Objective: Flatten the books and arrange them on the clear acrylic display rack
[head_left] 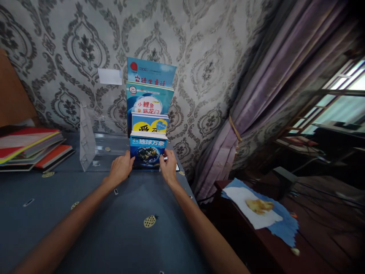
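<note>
In the head view, a blue book with a globe on its cover (146,154) stands upright at the front of a tiered row. My left hand (122,167) is closed at its left edge, and my right hand (169,165) grips its right edge. Just behind it rises a blue and yellow book (149,123). Farther back and higher are a teal book with a round white title patch (149,99) and a light blue book (151,70). They appear to stand in the right part of a clear acrylic rack (88,137), whose left tiers hold no books.
A pile of books and folders (31,148) lies at the left on the blue pineapple-print cloth (128,228). Patterned wallpaper (199,68) is behind. A tied purple curtain (239,110) hangs at right, above a dark red table (251,236) with a blue cloth and white paper.
</note>
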Available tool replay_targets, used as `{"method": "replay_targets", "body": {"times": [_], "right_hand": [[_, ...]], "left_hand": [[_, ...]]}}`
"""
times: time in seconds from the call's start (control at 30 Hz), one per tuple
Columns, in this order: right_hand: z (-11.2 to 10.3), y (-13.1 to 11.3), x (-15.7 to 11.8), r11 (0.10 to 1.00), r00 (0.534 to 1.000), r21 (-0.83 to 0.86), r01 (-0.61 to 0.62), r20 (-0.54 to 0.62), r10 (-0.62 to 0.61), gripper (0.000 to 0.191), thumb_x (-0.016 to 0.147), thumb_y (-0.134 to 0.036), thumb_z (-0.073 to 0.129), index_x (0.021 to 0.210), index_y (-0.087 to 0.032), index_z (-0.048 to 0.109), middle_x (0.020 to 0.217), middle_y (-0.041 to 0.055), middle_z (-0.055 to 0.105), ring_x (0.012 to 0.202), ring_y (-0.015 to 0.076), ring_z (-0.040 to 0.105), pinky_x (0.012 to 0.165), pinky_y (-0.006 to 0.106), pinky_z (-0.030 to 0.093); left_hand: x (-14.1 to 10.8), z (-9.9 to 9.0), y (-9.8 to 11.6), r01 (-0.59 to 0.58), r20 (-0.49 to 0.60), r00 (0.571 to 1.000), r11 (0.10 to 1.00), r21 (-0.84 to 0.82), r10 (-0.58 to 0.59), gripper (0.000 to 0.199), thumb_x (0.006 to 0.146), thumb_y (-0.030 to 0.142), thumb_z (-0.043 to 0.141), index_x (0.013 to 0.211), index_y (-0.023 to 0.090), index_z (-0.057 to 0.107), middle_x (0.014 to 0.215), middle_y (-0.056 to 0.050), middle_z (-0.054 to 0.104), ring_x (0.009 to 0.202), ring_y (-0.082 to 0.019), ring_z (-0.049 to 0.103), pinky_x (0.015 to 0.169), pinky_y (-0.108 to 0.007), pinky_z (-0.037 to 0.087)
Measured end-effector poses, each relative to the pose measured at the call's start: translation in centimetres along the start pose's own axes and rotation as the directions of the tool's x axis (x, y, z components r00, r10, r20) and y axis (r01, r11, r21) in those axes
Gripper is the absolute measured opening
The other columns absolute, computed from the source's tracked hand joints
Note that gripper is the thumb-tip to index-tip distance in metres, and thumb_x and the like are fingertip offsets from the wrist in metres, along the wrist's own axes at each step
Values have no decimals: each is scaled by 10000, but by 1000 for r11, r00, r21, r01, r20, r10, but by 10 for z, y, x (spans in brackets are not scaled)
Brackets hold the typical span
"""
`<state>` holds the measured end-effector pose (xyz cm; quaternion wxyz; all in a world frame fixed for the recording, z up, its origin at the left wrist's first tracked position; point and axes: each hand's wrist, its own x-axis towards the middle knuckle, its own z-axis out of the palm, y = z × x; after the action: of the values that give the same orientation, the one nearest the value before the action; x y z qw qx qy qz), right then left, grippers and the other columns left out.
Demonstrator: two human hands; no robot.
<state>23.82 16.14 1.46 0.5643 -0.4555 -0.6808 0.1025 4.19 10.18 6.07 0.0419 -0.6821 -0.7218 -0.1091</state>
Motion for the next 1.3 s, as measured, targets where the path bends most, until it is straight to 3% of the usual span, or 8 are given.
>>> {"method": "replay_targets", "body": {"times": [0.37,0.9,1.17,1.3], "right_hand": [[2,1,-2,994,998,-90,68,-7,-69,231,908,-194,443,1036,-220,633,924,77,574,867,260,575,778,397,524],[7,5,-5,997,998,-42,62,-29,-63,214,930,-207,432,1016,-246,623,943,82,552,880,257,560,763,396,526],[5,10,-7,999,999,-25,36,-29,-36,399,916,-239,450,1298,-192,554,1120,124,619,1003,252,597,886,421,518],[2,12,-12,1000,1000,15,-18,-15,18,414,899,-242,473,1301,-180,554,1154,133,628,992,245,608,856,406,531]], "left_hand": [[1,5,1,15,0,1000,1000,-1,-15,394,1062,340,291,1248,95,538,1046,-214,751,997,-324,738,816,-381,533],[2,6,-3,0,6,1000,999,-40,1,353,1061,338,313,1218,130,550,1067,-184,756,1003,-298,738,813,-360,529],[15,4,-26,-148,58,986,984,-98,154,307,1045,300,354,1198,140,566,1107,-177,741,1061,-293,712,854,-352,514],[22,2,-37,-216,89,970,969,-123,227,306,1044,272,341,1170,140,586,1110,-172,731,1059,-279,701,881,-354,498]]}}
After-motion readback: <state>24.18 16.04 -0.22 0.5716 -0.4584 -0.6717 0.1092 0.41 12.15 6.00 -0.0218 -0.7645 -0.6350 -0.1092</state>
